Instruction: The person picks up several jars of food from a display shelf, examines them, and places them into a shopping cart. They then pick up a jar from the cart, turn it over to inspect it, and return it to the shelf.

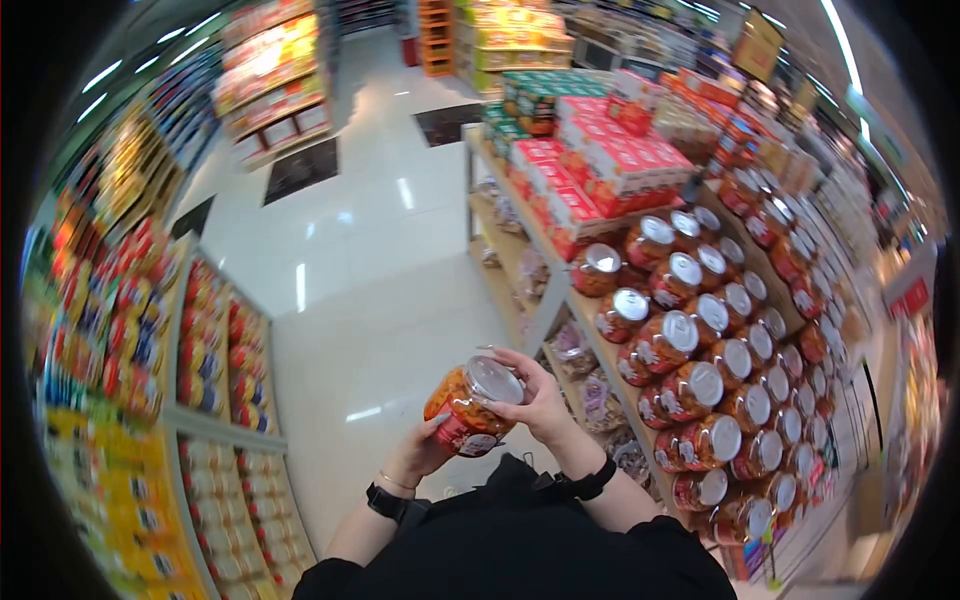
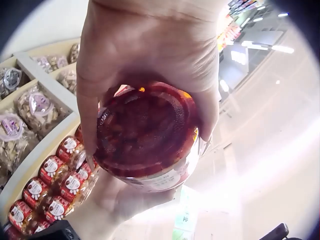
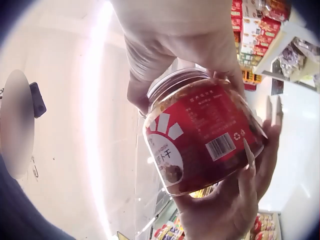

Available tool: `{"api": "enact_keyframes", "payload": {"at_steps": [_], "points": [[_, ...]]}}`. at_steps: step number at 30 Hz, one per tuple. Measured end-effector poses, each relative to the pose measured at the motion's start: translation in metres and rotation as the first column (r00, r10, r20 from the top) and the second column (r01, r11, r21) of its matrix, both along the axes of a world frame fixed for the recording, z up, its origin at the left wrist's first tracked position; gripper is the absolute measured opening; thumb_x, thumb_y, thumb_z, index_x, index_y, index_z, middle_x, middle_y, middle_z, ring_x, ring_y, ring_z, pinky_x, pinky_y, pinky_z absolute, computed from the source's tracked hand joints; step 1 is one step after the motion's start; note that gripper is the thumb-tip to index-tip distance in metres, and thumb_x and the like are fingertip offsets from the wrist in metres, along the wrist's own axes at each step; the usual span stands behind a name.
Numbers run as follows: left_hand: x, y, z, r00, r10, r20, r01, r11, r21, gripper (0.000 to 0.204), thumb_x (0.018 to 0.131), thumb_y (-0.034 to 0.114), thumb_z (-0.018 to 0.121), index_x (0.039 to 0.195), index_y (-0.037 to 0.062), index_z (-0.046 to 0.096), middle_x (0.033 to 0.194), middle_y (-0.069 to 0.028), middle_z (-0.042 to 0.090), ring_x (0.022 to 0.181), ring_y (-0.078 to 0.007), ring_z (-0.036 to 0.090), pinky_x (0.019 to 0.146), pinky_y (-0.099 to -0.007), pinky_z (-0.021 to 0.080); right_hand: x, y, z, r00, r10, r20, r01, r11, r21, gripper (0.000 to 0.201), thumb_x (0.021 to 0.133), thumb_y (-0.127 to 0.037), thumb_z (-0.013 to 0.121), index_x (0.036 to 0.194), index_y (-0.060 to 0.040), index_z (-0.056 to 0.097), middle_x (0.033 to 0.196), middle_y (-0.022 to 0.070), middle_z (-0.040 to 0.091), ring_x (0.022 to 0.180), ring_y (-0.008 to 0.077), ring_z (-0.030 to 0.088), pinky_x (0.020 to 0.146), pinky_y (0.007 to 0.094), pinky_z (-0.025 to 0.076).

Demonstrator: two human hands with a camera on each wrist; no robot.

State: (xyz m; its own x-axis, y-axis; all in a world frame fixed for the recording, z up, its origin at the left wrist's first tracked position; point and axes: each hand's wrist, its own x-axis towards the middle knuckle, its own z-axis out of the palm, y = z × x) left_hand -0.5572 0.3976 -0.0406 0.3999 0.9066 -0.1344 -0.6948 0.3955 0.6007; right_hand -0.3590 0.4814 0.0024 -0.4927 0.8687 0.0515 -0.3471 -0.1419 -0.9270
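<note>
A clear jar (image 1: 455, 408) of reddish-orange pickled food, with a red label and a silvery lid (image 1: 493, 380), is held in front of the body by both hands. The left hand (image 1: 412, 458) grips it around the base end, fingers spread along its sides. At the lid end, the right hand (image 1: 543, 405) holds it, with fingers and thumb on either side of the lid. In the right wrist view the jar's red label (image 3: 210, 125) shows a barcode and a white oval with a picture. The left wrist view shows the dark red jar bottom (image 2: 145, 130).
Many similar jars (image 1: 705, 385) stand in rows on a display to the right, beside stacked red boxes (image 1: 620, 150). Bagged goods (image 1: 600, 400) fill the shelves below. Another shelf unit (image 1: 225, 435) with packaged goods stands left, across a pale tiled floor (image 1: 390, 270).
</note>
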Motion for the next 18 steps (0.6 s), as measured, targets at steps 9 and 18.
{"api": "enact_keyframes", "payload": {"at_steps": [9, 18], "points": [[-0.001, 0.156, 0.002, 0.949, -0.144, -0.281, 0.152, 0.988, 0.006, 0.071, 0.096, 0.048, 0.046, 0.151, 0.013, 0.018, 0.152, -0.0134, 0.031, 0.136, -0.0302, 0.037, 0.109, -0.0494, 0.032, 0.073, 0.145, 0.03, 0.723, -0.661, 0.203, 0.539, 0.723, 0.432, 0.075, 0.062, -0.003, 0.082, 0.129, 0.0005, 0.049, 0.122, 0.0108, 0.056, 0.114, 0.0185, 0.055, 0.096, 0.0322, 0.046], [-0.041, 0.272, 0.023, 0.89, -0.073, -0.45, 0.115, 0.991, 0.066, 0.057, 0.097, 0.04, 0.045, 0.14, 0.002, 0.038, 0.135, -0.0189, 0.05, 0.124, -0.0287, 0.05, 0.105, -0.0432, 0.039, 0.115, 0.262, -0.005, 0.2, -0.887, 0.417, 0.552, 0.454, 0.7, 0.077, 0.054, -0.017, 0.085, 0.125, -0.0106, 0.057, 0.114, 0.0109, 0.063, 0.104, 0.0279, 0.053, 0.095, 0.0379, 0.042]]}}
